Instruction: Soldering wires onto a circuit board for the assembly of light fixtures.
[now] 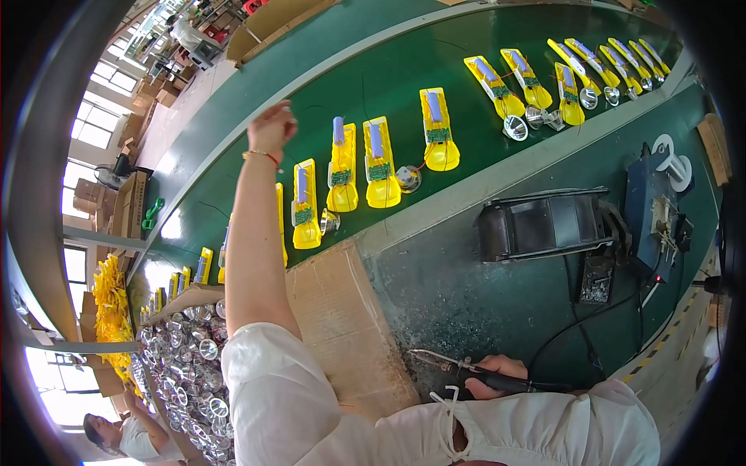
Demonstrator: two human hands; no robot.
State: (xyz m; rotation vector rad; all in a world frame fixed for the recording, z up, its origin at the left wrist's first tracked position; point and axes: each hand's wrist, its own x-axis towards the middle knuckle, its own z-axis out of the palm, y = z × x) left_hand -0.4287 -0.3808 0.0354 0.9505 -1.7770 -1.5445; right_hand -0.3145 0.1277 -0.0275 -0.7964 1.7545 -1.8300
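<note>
My left hand [272,128] reaches over the green conveyor belt [326,85], fingers curled; whatever they hold, if anything, is hidden. In my right hand [497,374], near my body, is a soldering iron [444,359] with a black handle. Its metal tip points left, over the edge of a cardboard sheet [334,303]. Nearest my left arm on the belt are yellow flashlight housings [306,225], each with a blue-violet battery cell [303,186] and a green circuit board [340,178]. Some have a silver reflector [408,179] attached by wires.
More yellow housings [497,89] run along the belt to the right. A black box-like device [544,225] and a blue soldering station [651,217] with a white spool [674,165] stand on the bench. Reflectors [186,373] are heaped at lower left, where another person [140,431] sits.
</note>
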